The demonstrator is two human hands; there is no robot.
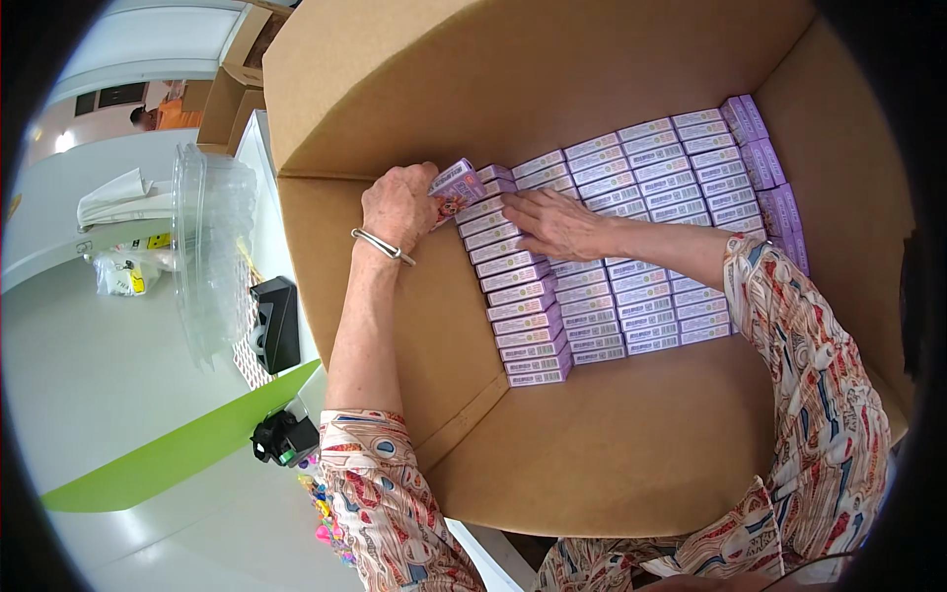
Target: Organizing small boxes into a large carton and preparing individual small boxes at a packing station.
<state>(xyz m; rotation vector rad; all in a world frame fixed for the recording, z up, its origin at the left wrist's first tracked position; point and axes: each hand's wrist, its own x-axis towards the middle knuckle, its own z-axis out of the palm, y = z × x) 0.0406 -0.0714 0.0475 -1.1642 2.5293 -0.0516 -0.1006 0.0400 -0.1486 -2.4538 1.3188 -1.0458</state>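
Observation:
A large brown cardboard box point(592, 444) stands open in front of me, with rows of small purple-and-white cartons point(651, 187) packed inside. My left hand point(400, 205), a silver bangle at its wrist, grips one purple carton point(457, 185) with a picture on its side, tilted above the far end of the leftmost row. My right hand point(554, 225) lies over the cartons beside that row, its fingertips against their edges. Its fingers are stretched out and nothing shows in them. Several cartons point(761, 158) stand turned another way along the right wall.
Left of the box, clear plastic trays point(212, 247) are stacked by a black holder point(274, 324) on a white surface. A plastic bag point(126, 272), a black device point(284, 437) and colourful small items point(326, 513) lie nearby. Far off is a person in orange point(178, 112).

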